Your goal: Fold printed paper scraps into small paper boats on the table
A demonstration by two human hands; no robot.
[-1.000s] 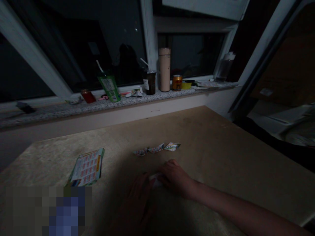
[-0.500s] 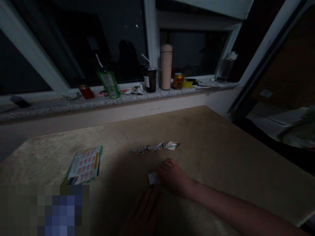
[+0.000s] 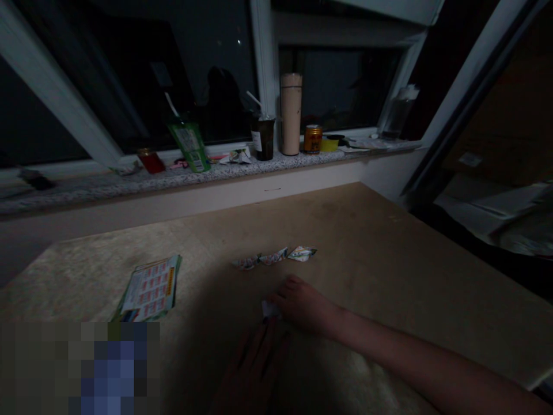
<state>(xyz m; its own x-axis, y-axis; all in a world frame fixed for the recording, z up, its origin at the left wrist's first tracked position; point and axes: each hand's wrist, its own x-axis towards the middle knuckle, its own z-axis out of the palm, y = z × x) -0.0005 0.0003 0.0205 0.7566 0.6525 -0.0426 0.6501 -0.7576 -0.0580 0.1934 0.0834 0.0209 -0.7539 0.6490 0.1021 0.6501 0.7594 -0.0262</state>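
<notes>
A small piece of white paper (image 3: 269,309) lies on the tan tabletop (image 3: 389,271), partly covered by both hands. My right hand (image 3: 305,304) is closed over its right edge, fingers curled down against the table. In deep shadow nearer to me, my left hand (image 3: 254,363) stretches its fingers out flat, with the fingertips at the near edge of the paper. Beyond the hands, several small folded printed-paper pieces (image 3: 273,257) lie in a row. One of them, the folded piece at the right end (image 3: 302,253), is the palest.
A stack of printed leaflets (image 3: 151,289) lies at the left. Along the granite windowsill (image 3: 228,171) stand a green carton (image 3: 189,144), a red jar (image 3: 151,160), a dark cup with a straw (image 3: 262,139), a pink tumbler (image 3: 291,115) and a golden can (image 3: 313,139). Boxes (image 3: 484,144) stand at right.
My left hand has slid slightly forward and covers more of the paper's near side. My right hand has shifted slightly, still at the paper. The folded pieces stay put.
</notes>
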